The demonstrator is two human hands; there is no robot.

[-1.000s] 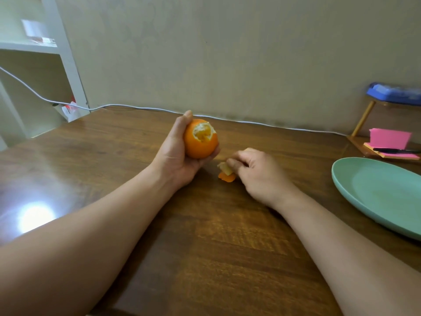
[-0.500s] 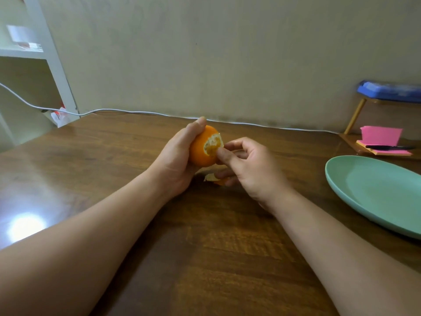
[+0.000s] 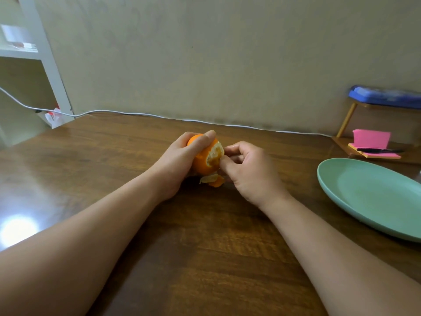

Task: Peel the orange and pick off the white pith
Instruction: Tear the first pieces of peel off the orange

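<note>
My left hand [image 3: 180, 156] grips a partly peeled orange [image 3: 206, 161] just above the wooden table [image 3: 205, 258], fingers wrapped over its top. The peeled patch, pale with white pith, faces right. My right hand [image 3: 246, 169] is against that patch, thumb and fingers curled and pinching at the edge of the peel. A torn piece of orange peel [image 3: 213, 180] lies on the table right under the orange.
A green plate [image 3: 373, 197] sits at the right. Behind it a small wooden stand holds pink sticky notes [image 3: 371, 140], a black pen [image 3: 379, 150] and a blue case [image 3: 387, 96]. A white cable [image 3: 136, 114] runs along the wall. White shelving [image 3: 34, 53] stands at far left.
My right hand left a torn peel piece on the table and rose back to the orange's peeled patch. My left hand turned the orange so that patch faces right, fingers now over the top.
</note>
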